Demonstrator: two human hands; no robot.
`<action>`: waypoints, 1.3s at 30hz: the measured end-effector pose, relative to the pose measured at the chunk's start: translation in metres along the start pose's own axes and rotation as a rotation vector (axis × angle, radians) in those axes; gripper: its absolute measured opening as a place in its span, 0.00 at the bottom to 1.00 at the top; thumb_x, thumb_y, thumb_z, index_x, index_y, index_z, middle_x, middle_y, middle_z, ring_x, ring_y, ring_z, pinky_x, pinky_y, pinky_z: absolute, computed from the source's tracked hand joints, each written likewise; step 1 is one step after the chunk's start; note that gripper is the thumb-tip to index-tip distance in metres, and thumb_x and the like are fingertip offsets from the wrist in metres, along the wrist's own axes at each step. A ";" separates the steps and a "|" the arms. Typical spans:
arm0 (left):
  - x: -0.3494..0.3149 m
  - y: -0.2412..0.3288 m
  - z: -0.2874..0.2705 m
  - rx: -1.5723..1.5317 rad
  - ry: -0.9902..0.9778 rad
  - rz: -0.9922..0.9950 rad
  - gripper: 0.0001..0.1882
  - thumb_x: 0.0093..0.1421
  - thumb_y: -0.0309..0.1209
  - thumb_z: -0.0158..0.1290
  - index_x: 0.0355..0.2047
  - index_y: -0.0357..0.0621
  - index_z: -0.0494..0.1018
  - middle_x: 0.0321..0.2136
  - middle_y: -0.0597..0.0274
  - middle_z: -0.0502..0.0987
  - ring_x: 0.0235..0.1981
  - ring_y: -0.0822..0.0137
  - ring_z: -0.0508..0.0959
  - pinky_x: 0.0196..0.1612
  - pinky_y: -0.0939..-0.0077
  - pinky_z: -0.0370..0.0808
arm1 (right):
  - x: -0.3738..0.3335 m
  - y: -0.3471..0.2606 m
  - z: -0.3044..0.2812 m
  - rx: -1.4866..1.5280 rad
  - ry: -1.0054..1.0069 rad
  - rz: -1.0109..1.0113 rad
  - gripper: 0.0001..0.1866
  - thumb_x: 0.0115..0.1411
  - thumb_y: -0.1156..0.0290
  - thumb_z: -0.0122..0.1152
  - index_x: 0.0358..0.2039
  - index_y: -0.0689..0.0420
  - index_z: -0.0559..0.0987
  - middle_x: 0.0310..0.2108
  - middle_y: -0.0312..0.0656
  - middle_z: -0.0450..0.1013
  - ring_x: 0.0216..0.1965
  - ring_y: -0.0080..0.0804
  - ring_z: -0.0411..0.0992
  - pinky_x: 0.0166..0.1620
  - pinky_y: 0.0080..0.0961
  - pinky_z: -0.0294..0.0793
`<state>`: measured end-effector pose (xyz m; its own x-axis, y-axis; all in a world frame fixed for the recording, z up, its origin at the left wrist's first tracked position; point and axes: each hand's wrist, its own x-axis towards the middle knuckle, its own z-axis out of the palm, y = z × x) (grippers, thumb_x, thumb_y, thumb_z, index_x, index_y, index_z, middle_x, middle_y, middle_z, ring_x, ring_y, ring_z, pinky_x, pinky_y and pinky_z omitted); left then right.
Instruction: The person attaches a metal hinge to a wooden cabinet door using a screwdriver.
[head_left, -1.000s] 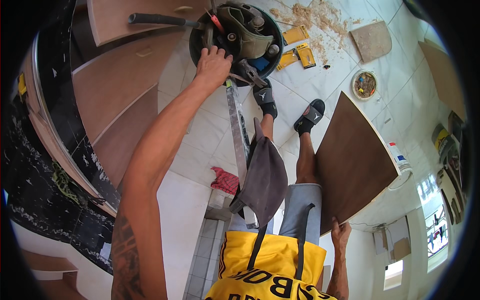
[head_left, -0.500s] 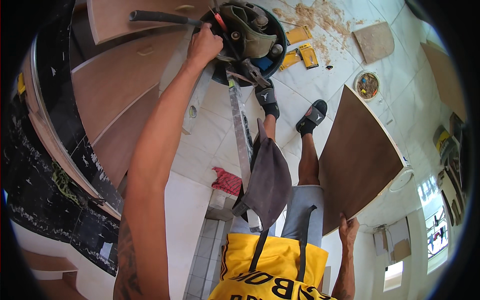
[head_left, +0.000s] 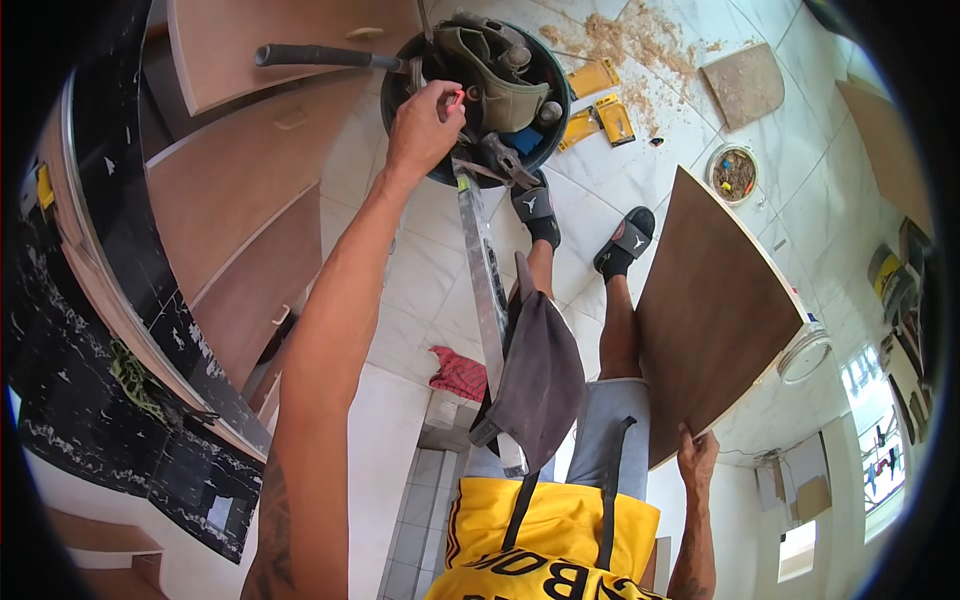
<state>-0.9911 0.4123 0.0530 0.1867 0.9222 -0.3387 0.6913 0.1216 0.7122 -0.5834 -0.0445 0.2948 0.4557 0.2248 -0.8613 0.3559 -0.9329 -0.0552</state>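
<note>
My left hand [head_left: 424, 128] is over a dark round tool bucket [head_left: 393, 128], its fingers closed round a small red tool [head_left: 456, 99]. Only a bit of that tool shows, so its exact kind is hidden. In the bucket are an olive cloth tool bag [head_left: 515, 108], a claw hammer [head_left: 508, 158] and a bar with a black grip [head_left: 325, 56] that sticks out to the left. With my right hand [head_left: 697, 452] I grip the lower edge of a brown wood panel [head_left: 710, 320], which stands tilted beside my right leg.
A long metal bar [head_left: 483, 255] leans from the bucket toward me, beside a dark cap [head_left: 540, 375]. Wooden cabinet fronts [head_left: 240, 175] line the left. Yellow packages [head_left: 615, 120], sawdust [head_left: 630, 40], a board piece [head_left: 743, 86] and a small tub [head_left: 732, 174] are on the tiles.
My left hand has moved from the bucket's left rim toward its middle and closed on the red tool, which stood upright in the bucket before. The right hand still holds the panel.
</note>
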 end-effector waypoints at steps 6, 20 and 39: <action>-0.038 0.008 0.016 0.352 -0.056 0.152 0.22 0.54 0.30 0.61 0.50 0.46 0.76 0.41 0.55 0.81 0.47 0.54 0.78 0.53 0.60 0.73 | 0.002 -0.013 0.002 -0.014 0.037 -0.029 0.15 0.64 0.66 0.62 0.38 0.69 0.78 0.24 0.41 0.74 0.25 0.25 0.68 0.30 0.26 0.66; 0.019 -0.008 -0.013 0.748 -0.196 0.206 0.26 0.56 0.26 0.51 0.58 0.40 0.72 0.45 0.49 0.81 0.48 0.51 0.79 0.53 0.60 0.73 | 0.003 -0.022 -0.001 -0.017 0.043 0.011 0.16 0.64 0.66 0.63 0.37 0.70 0.78 0.23 0.43 0.73 0.25 0.28 0.68 0.30 0.28 0.66; 0.113 -0.033 0.008 0.670 -0.269 -0.442 0.21 0.54 0.40 0.64 0.44 0.41 0.79 0.36 0.47 0.84 0.45 0.48 0.83 0.50 0.55 0.77 | 0.003 -0.010 0.001 0.071 -0.010 0.102 0.13 0.64 0.71 0.60 0.45 0.67 0.78 0.31 0.49 0.79 0.32 0.33 0.76 0.38 0.31 0.74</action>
<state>-0.9870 0.5096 -0.0131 -0.0976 0.7119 -0.6954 0.9915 0.1297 -0.0064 -0.5864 -0.0344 0.2929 0.4778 0.1254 -0.8695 0.2492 -0.9685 -0.0027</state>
